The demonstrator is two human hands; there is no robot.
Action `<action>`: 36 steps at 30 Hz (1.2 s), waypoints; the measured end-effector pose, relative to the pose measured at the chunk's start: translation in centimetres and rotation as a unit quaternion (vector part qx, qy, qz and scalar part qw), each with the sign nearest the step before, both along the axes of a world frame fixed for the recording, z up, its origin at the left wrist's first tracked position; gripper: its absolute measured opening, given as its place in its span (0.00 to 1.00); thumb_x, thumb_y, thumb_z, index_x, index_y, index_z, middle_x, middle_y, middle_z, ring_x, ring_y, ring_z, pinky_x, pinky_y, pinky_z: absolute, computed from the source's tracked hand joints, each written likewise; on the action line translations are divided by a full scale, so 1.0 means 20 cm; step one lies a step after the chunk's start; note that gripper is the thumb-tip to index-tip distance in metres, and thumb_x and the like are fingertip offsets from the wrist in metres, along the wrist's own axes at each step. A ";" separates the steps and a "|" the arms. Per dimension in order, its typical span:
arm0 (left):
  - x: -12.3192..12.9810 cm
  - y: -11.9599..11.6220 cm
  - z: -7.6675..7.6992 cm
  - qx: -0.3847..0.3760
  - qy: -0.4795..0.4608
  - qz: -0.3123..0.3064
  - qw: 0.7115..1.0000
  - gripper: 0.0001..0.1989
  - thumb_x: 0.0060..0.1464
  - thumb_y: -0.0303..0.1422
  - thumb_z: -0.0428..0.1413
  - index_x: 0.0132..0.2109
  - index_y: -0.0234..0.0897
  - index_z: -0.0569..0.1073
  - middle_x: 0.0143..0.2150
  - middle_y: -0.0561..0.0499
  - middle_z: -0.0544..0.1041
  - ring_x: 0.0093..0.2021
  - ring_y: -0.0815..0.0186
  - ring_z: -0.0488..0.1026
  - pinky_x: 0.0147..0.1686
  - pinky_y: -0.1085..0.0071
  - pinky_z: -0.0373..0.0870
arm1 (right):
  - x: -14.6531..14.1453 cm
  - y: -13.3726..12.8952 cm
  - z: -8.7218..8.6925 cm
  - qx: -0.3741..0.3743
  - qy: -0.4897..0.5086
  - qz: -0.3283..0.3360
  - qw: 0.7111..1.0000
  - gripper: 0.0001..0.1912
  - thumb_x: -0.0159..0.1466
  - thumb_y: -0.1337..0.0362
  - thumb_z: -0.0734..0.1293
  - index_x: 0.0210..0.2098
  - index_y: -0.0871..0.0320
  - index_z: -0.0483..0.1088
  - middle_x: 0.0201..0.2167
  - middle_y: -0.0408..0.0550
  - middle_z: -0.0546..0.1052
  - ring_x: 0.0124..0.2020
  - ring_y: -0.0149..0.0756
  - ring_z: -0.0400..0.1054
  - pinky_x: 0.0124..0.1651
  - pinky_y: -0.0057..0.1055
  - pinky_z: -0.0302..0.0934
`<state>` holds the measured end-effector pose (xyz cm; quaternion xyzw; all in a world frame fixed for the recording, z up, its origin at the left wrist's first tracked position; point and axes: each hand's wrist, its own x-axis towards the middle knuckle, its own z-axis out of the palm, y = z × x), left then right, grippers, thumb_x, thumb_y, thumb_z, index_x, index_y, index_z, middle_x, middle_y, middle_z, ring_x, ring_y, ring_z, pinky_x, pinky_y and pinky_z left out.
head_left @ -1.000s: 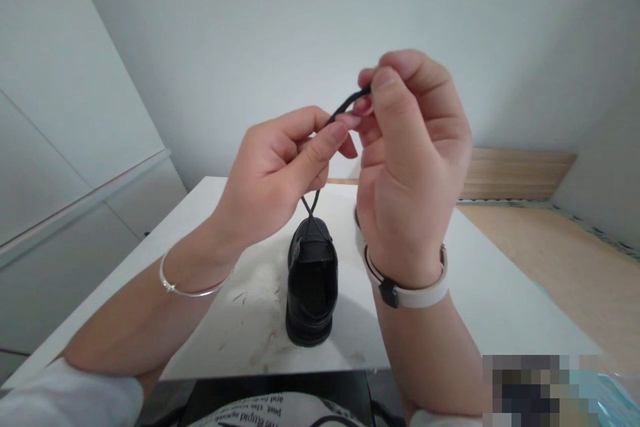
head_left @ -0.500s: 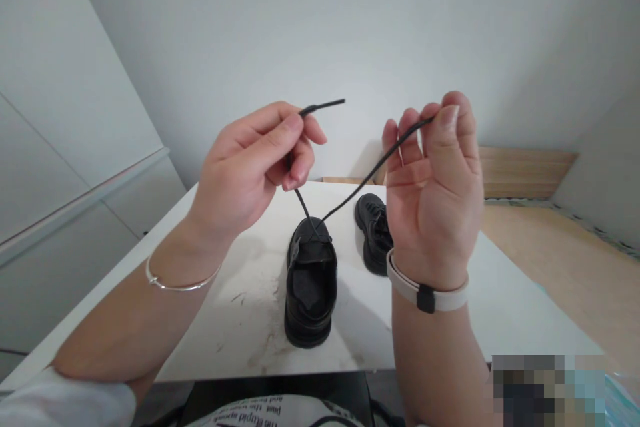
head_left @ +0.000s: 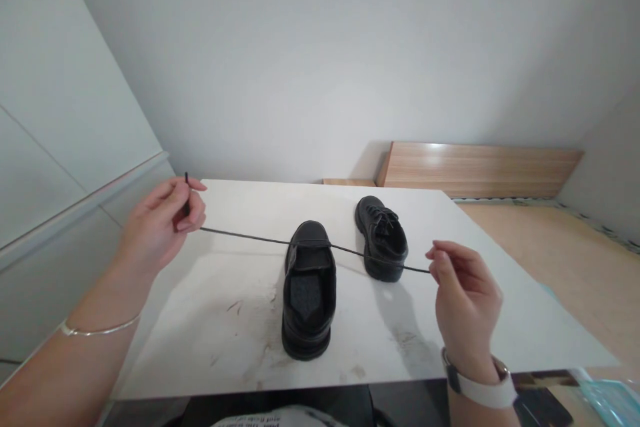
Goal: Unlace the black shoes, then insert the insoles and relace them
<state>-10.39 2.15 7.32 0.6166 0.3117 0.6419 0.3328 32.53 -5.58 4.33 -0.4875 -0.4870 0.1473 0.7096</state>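
A black shoe [head_left: 308, 333] stands on the white table, its toe pointing away from me and its heel nearest. A thin black shoelace [head_left: 245, 236] crosses over its front and is stretched out to both sides. At the left, my left hand [head_left: 165, 220] pinches one lace end, with the tip poking up above the fingers. My right hand [head_left: 465, 293] is closed on the lace's other side, lower and to the right. The lace passes in front of a second black shoe [head_left: 383, 240], which is laced and tied.
The white table [head_left: 225, 327] has scuff marks near the front. A wooden headboard [head_left: 480, 170] stands behind at the right, beside a beige mattress [head_left: 525, 233]. White cabinets [head_left: 60, 113] line the left. A teal packet [head_left: 613, 400] lies at the lower right.
My hands have moved apart and down, the left to the left and the right to the right. The shoelace has gone from a raised V to a nearly straight line across the shoe.
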 end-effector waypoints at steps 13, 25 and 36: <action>-0.25 -0.08 -0.38 -0.046 0.045 0.112 0.992 0.14 0.55 0.50 0.56 0.36 0.50 0.83 0.17 0.52 0.65 0.16 0.72 0.54 0.13 0.73 0.47 | 0.15 -0.07 -0.29 -0.052 -0.384 0.034 0.921 0.05 0.68 0.66 0.63 0.39 0.53 0.71 0.32 0.46 0.74 0.35 0.41 0.69 0.35 0.38 0.64; -0.14 -0.19 -0.26 -0.155 -0.070 0.227 0.959 0.09 0.51 0.34 0.65 0.37 0.33 0.78 0.23 0.55 0.70 0.22 0.75 0.56 0.22 0.74 0.50 | 0.24 -0.05 -0.33 -0.036 -0.411 -0.004 0.911 0.05 0.70 0.67 0.63 0.39 0.56 0.71 0.33 0.47 0.75 0.35 0.36 0.69 0.37 0.32 0.64; 0.24 -0.26 -0.12 -0.148 0.325 0.121 0.926 0.11 0.63 0.41 0.53 0.42 0.37 0.72 0.37 0.50 0.82 0.33 0.66 0.73 0.32 0.73 0.64 | -0.13 -0.01 -0.22 -0.122 -0.177 0.141 0.966 0.07 0.67 0.59 0.68 0.38 0.55 0.70 0.29 0.44 0.76 0.28 0.32 0.69 0.30 0.27 0.63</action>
